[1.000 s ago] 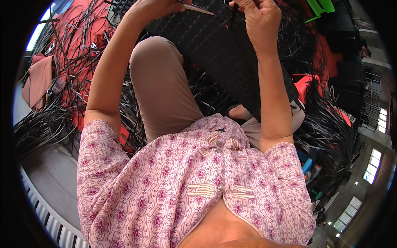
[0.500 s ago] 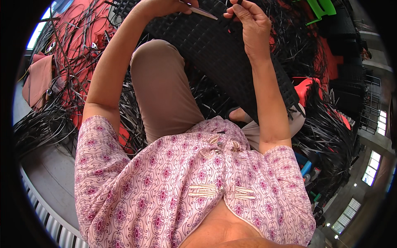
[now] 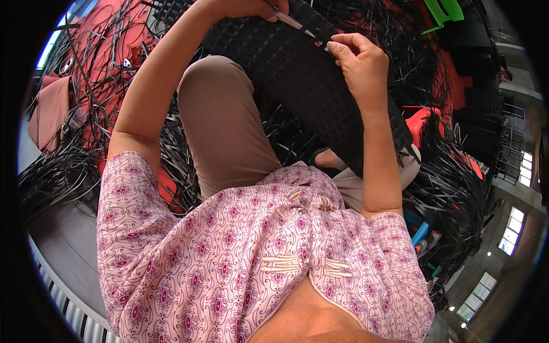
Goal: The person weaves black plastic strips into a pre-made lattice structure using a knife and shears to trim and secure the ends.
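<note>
Left hand: the left hand (image 3: 243,7) sits at the top edge of the view, fingers closed around a slim pale tool (image 3: 293,22) that slants down to the right across the weave; only part of the hand shows.
Right hand: the right hand (image 3: 360,60) has thumb and forefinger pinched together on the end of a black strip (image 3: 327,47), just beside the tool's tip.
Woven panel: a black woven panel (image 3: 309,86) of flat strips lies tilted across the lap, its upper end under both hands, its lower end running down past the right forearm.
Where it rests: against the raised knee in tan trousers (image 3: 220,126), with a bare foot (image 3: 329,160) showing below the panel.
How it will likely handle: the panel looks light but springy and fairly stiff, flexing as one sheet; single strips look thin, smooth and slippery, so a tight pinch near the end seems the surest hold.
Where to hold: by the finished weave for the panel, by the free tip for a strip; loose ends may spring back.
Surroundings: loose black strips (image 3: 57,171) lie heaped on the floor to both sides, over red sheeting (image 3: 108,34); a green plastic chair (image 3: 443,10) stands at the top right.
</note>
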{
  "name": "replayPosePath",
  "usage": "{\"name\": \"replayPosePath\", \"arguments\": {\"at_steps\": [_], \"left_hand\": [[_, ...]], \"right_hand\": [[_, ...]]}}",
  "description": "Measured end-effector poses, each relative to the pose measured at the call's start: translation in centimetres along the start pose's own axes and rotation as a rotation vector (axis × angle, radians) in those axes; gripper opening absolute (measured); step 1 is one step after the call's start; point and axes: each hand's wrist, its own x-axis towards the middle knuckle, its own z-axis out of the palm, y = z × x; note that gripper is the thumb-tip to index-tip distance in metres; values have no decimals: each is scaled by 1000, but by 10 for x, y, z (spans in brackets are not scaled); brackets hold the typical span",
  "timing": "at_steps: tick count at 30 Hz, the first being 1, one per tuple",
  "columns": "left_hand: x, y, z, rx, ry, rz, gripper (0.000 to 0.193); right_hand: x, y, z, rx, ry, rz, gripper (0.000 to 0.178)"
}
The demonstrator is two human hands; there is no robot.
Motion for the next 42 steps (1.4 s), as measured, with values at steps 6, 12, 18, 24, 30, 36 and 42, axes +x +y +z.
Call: {"name": "replayPosePath", "arguments": {"at_steps": [6,12,18,24,30,36,42], "left_hand": [[0,-9,4,22,43,53,25],[0,-8,3,55,45,48,24],[-12,1,-10,154,35,-58,20],[-20,5,-15,198,60,4,16],[-25,11,-11,317,120,23,16],[-38,16,-14,397,145,-33,18],[-62,-1,-27,303,249,-121,15]], "right_hand": [[1,-3,12,-395,45,-269,12],[11,3,31,-444,-7,-290,13],[19,2,53,-465,26,-330,20],[30,0,61,-608,0,-487,28],[29,8,70,-745,142,-687,16],[41,6,69,-566,158,-689,9],[62,-46,45,-83,-11,-502,12]]}}
